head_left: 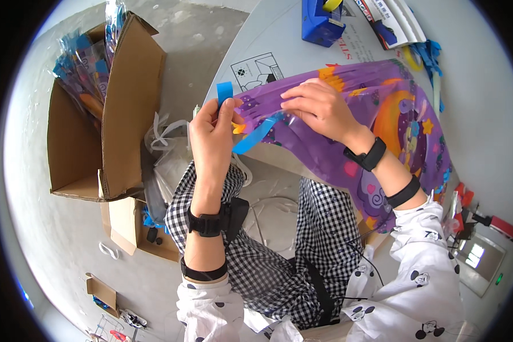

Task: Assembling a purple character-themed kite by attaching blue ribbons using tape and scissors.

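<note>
A large sheet of shiny purple printed film [325, 139], with an orange moon and stars, spreads across the table and over its near edge. My left hand [210, 134] is closed on a blue strip [225, 91] beside the gathered left end of the film. One length of strip stands up above the thumb. Another blue length slants from below that hand toward my right hand [319, 108]. The right fingers are bent and pressed together on the film's gathered folds; what lies under their tips is partly hidden.
A blue tape dispenser [323, 23] and a white printed box [390, 23] sit at the table's far side, near blue strips [429, 57]. An open cardboard box [132, 102] holds several wrapped packs [85, 74] at left. At right is a grey scale-like device [480, 256].
</note>
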A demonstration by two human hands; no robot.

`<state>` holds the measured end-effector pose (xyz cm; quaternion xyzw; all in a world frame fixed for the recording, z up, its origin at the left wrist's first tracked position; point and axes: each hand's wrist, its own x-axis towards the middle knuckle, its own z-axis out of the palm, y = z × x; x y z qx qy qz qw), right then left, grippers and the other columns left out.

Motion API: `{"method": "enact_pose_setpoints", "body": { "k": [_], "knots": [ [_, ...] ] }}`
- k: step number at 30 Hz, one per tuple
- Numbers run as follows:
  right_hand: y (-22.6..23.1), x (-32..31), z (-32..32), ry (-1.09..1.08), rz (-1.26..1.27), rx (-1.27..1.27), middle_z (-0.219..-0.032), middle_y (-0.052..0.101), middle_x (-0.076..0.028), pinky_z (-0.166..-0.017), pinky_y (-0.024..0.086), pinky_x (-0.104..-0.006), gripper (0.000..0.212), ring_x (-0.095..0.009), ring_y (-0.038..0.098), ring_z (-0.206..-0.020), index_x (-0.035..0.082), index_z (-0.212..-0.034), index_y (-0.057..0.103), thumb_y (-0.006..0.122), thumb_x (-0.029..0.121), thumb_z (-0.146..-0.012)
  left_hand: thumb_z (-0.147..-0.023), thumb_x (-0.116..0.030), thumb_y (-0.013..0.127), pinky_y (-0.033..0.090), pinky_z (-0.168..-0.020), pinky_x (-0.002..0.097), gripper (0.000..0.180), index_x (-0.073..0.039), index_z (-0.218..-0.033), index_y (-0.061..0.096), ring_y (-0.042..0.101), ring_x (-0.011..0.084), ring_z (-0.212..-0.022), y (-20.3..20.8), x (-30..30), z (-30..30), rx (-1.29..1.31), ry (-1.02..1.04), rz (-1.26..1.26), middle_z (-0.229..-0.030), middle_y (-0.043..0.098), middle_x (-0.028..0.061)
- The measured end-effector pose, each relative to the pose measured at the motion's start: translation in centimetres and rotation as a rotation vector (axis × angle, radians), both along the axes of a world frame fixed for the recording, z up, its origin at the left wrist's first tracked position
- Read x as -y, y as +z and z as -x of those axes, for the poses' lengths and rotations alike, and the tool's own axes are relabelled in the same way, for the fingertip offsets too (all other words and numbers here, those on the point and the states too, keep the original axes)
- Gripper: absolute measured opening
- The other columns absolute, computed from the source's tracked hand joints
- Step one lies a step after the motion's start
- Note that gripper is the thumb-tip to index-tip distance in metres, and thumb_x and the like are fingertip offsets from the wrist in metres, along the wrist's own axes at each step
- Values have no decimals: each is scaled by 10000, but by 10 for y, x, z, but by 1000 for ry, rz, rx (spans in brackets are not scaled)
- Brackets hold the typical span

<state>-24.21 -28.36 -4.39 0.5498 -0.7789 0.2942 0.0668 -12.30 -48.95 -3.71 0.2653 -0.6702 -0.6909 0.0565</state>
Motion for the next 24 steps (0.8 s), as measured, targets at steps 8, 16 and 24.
{"method": "enact_pose_setpoints", "body": {
  "k": [8,16,24],
  "knots": [
    [60,-82,-96,319,-521,162,-903,617,-74,-782,460,-355,211,-236,583,-832,36,-875,644,711,170,-725,-939,-164,593,335,-472,223,212,34,-948,669,439,30,-524,0,5,-12,59,-112,52,-689,641,23],
    [42,-114,-136,-24,-473,785,-791,643,-47,-692,517,-352,225,-217,641,-724,45,-971,656,674,244,-867,-930,-66,572,419,-482,199,162,16,-1054,636,526,43,-550,17,-29,-44,76,-233,-214,-805,660,27],
    [40,-12,-72,-338,122,1678,-978,658,-45,-776,491,-250,271,-123,632,-891,18,-1085,600,607,255,-953,-928,-40,548,462,-559,220,153,7,-1046,633,556,65,-608,13,-65,-68,-2,-290,-285,-870,676,34]
  ]
}}
